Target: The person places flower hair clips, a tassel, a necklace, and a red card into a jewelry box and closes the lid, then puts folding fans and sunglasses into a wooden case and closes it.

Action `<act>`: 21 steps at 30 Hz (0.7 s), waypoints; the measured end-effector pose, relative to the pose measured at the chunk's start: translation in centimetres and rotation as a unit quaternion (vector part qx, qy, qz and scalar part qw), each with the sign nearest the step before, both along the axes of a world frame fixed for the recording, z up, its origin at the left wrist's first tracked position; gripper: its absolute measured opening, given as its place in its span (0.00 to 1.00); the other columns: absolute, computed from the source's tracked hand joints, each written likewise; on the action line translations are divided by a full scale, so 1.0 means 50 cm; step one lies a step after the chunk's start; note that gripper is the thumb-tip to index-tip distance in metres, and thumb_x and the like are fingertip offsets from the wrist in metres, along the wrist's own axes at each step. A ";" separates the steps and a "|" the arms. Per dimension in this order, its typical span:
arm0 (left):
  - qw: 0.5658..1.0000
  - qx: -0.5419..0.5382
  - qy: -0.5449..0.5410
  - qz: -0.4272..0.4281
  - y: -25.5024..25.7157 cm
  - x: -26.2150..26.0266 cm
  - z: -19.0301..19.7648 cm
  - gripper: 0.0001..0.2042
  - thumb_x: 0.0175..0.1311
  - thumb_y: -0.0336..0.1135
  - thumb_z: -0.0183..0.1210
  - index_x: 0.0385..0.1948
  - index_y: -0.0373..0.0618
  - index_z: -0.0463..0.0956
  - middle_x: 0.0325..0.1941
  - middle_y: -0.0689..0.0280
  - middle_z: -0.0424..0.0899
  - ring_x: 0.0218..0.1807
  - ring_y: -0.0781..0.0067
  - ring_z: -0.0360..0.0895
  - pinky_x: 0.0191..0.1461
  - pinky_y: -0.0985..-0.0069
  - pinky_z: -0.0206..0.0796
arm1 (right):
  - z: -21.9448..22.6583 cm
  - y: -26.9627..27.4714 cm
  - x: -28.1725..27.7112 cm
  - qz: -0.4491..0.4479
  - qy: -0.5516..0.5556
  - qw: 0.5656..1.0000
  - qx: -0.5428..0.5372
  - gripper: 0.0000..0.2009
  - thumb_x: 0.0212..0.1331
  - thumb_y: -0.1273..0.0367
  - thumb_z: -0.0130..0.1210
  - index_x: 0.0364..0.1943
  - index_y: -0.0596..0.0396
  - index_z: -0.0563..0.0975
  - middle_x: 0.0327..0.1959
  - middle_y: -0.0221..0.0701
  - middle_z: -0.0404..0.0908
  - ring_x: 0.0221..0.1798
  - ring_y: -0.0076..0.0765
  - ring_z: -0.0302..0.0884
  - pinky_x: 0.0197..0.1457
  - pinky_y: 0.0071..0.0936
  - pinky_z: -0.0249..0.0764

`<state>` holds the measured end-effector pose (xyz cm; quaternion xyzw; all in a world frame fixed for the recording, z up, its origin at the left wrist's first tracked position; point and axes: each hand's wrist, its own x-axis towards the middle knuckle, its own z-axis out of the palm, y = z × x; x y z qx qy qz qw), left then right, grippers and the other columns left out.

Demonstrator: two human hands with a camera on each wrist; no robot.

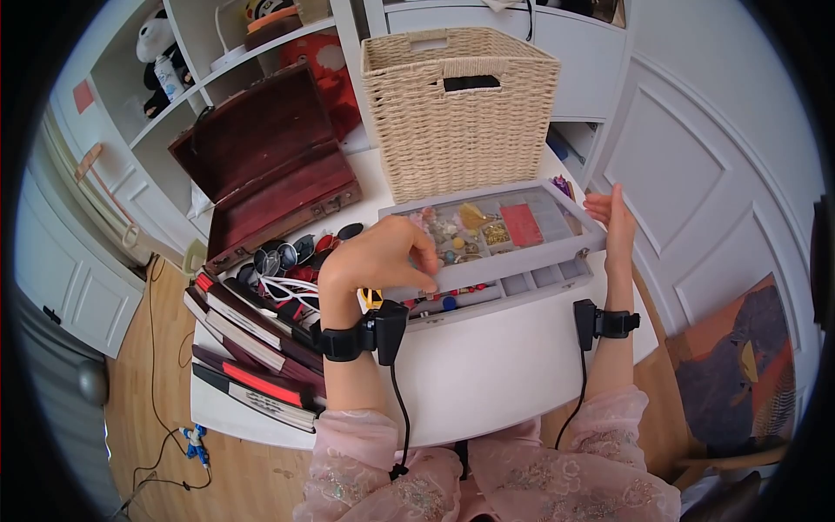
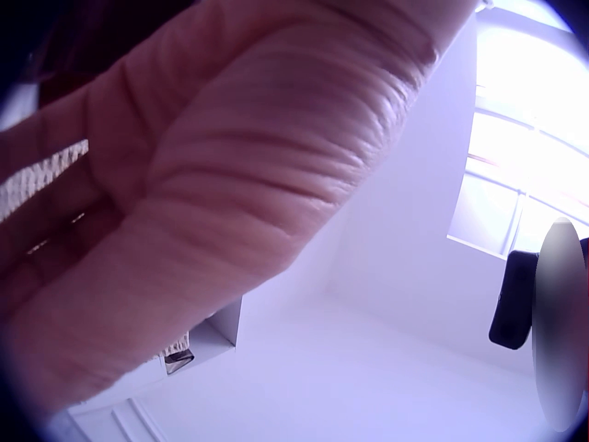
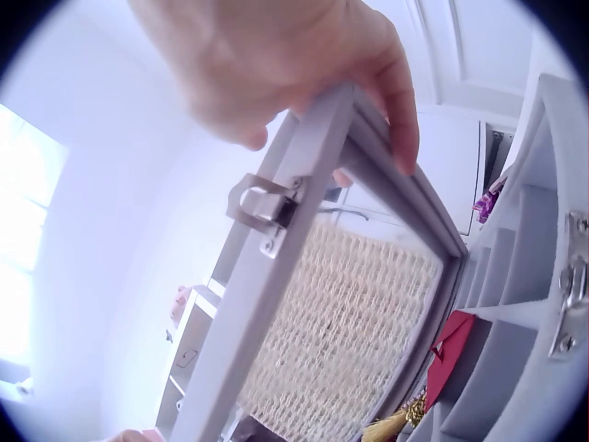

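Observation:
A grey box point(image 1: 513, 306) with small compartments sits on the white table, its clear-paned lid point(image 1: 487, 269) tilted partly up. My left hand point(image 1: 376, 254) bends over the lid's front left part, fingers curled at the frame; its palm fills much of the left wrist view. At the lid's right end is my right hand point(image 1: 618, 228). In the right wrist view, this hand point(image 3: 304, 69) grips the corner of the lid frame point(image 3: 267, 276), near a metal latch point(image 3: 264, 210). Through the pane show a red packet point(image 1: 521, 225), a gold tassel point(image 1: 472, 217) and small trinkets.
Behind the box stands a woven basket point(image 1: 461, 130). An open dark red case point(image 1: 278, 196) is at the back left, with sunglasses point(image 1: 287, 254) and a white cable point(image 1: 291, 290) in front of it. Several books point(image 1: 252, 348) lie along the table's left edge.

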<state>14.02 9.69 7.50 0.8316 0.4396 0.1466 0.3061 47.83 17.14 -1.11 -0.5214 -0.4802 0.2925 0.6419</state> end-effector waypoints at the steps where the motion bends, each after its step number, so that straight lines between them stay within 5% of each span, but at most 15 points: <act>1: 1.000 -0.010 0.004 -0.006 0.004 0.004 -0.006 0.10 0.39 0.30 0.67 0.25 0.38 0.80 0.26 0.63 0.82 0.29 0.73 0.78 0.36 0.79 0.70 | -0.001 0.001 0.001 -0.001 0.000 1.000 0.000 0.32 0.63 0.45 0.39 0.33 0.65 0.80 0.33 0.39 0.81 0.36 0.32 0.78 0.45 0.25 0.72; 21: 0.993 0.033 0.109 -0.007 0.031 0.092 -0.071 0.12 0.35 0.34 0.68 0.21 0.37 0.78 0.21 0.60 0.80 0.27 0.66 0.78 0.32 0.74 0.68 | -0.029 0.008 -0.003 -0.011 -0.085 0.995 -0.052 0.35 0.62 0.42 0.36 0.31 0.64 0.81 0.31 0.38 0.82 0.36 0.33 0.77 0.44 0.26 0.71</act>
